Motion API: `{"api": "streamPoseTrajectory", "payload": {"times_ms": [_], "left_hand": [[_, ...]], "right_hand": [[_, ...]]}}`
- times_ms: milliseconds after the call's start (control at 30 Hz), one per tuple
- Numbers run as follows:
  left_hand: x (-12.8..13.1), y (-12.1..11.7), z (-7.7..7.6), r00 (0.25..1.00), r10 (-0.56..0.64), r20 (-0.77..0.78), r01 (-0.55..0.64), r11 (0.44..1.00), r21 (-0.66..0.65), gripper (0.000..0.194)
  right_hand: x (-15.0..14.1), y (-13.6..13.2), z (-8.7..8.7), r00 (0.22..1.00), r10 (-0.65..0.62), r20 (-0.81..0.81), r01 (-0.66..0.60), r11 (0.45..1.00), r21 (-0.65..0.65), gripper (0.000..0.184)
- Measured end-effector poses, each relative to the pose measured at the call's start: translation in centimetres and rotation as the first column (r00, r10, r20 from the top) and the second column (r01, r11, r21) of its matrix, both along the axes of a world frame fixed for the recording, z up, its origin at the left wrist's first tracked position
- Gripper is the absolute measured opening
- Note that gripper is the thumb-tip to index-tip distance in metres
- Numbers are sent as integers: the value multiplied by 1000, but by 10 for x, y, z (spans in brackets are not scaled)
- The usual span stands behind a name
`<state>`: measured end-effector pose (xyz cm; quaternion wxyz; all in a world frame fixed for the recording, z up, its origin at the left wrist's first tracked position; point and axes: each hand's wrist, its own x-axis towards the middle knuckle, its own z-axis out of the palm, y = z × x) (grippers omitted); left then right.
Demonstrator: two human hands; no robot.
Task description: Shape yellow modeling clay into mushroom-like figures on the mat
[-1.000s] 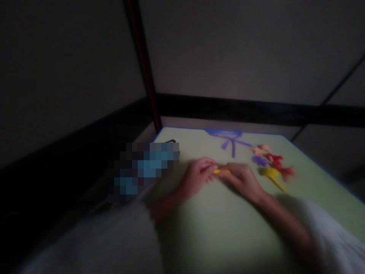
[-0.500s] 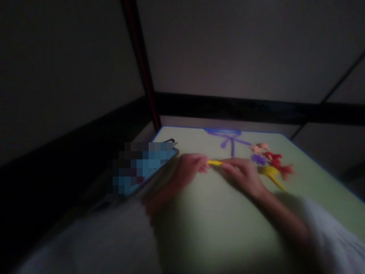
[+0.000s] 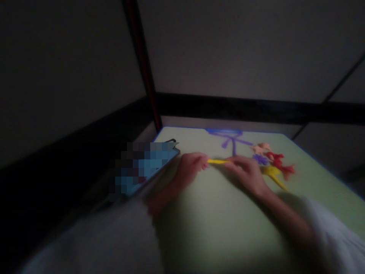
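A thin yellow strip (image 3: 218, 161), apparently soft like modelling clay, stretches between my two hands above the pale green board. My left hand (image 3: 194, 164) pinches its left end, fingers curled together. At the other end, the fingertips of my right hand (image 3: 245, 171) are closed on the strip. Just right of that hand lies a yellow rounded piece with a long tail (image 3: 272, 171). Blur hides the finer detail of the fingers.
Purple strips (image 3: 234, 145) lie joined at the board's (image 3: 216, 220) far side. To the right sit a purple flower-like piece (image 3: 260, 159), a peach star-like piece (image 3: 259, 148) and red pieces (image 3: 285, 169). A pixelated blue screen-like device (image 3: 148, 163) stands left. Walls rise behind.
My right hand has shifted slightly right, away from my left, and more of the yellow strip shows between them. The whole view has also drifted a little.
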<state>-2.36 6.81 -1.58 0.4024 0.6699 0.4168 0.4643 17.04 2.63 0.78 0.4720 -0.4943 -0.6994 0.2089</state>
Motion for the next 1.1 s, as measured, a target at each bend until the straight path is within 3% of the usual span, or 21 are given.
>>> {"api": "streamPoseTrajectory", "payload": {"times_ms": [133, 367, 600, 933, 1100], "left_hand": [[2, -1, 3, 994, -48, 100, 51, 998, -29, 18], [2, 1, -5, 995, -62, 82, 64, 998, -27, 15], [9, -9, -2, 969, -155, 192, 186, 970, -155, 19], [12, -15, 4, 986, -83, 147, 112, 974, -196, 29], [14, -17, 3, 983, -78, 169, 116, 966, -232, 23]], "right_hand": [[2, 4, -1, 999, -15, -38, 18, 996, 82, 17], [-2, 1, -4, 999, 40, 17, -42, 993, 108, 23], [-5, -3, -6, 988, 118, 101, -137, 967, 214, 17], [-9, -7, -10, 979, 177, 102, -199, 938, 284, 6], [-11, -8, -12, 976, 179, 123, -206, 943, 260, 8]]}}
